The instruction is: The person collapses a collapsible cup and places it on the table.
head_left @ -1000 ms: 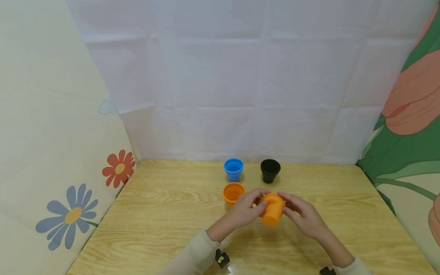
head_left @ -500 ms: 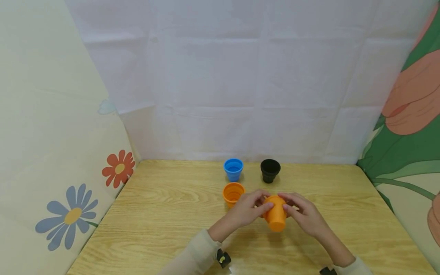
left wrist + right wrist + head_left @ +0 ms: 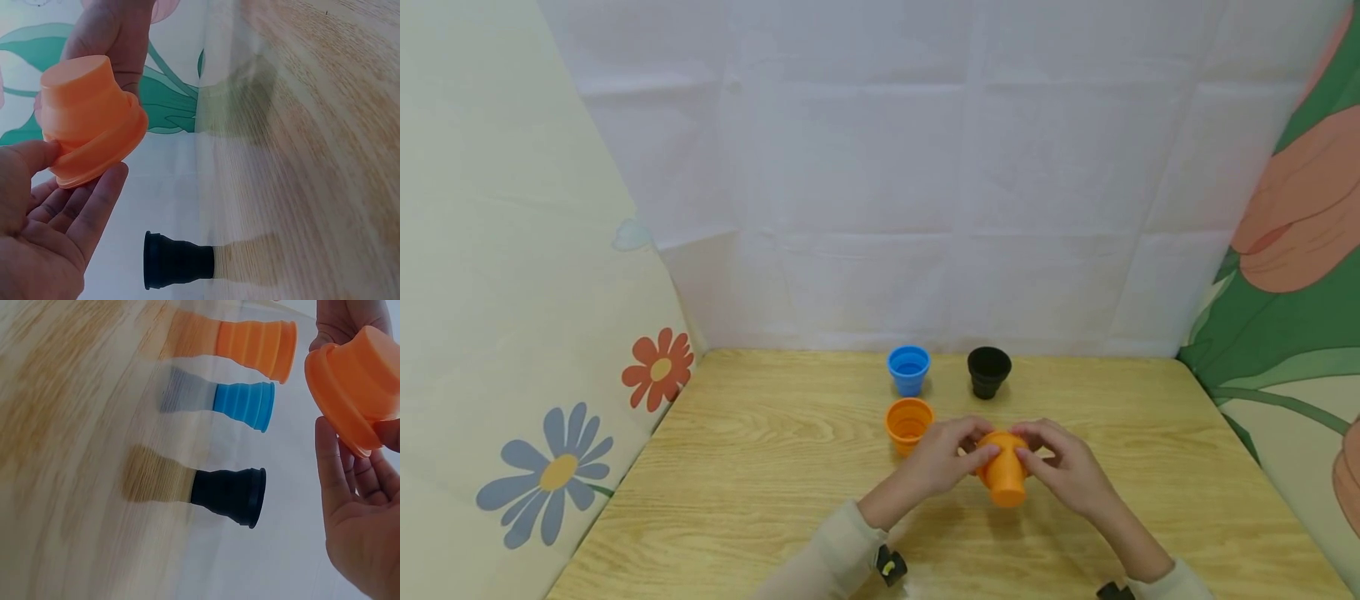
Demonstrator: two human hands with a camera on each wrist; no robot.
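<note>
An orange collapsible cup (image 3: pixel 1006 473) is held above the table between both hands, its base tilted toward the person. Its wall is partly folded near the rim, as the left wrist view shows on the same orange cup (image 3: pixel 87 106). My left hand (image 3: pixel 942 454) pinches the rim side with thumb on the wall and fingers behind. On the opposite side my right hand (image 3: pixel 1066 468) grips it likewise, thumb on the wall. Just behind the left hand stands a second orange cup (image 3: pixel 909 423), upright and partly covered by that hand.
A blue cup (image 3: pixel 909 371) and a black cup (image 3: pixel 988 372) stand upright near the back of the wooden table (image 3: pixel 760 467). White cloth (image 3: pixel 850 183) hangs behind the table, with flower-patterned cloth (image 3: pixel 527 333) along the sides.
The held orange cup has shifted slightly right and toward the person. Its wall looked bent a second ago, then straighter, and now shows a fold near the rim again. Both hands keep their hold.
</note>
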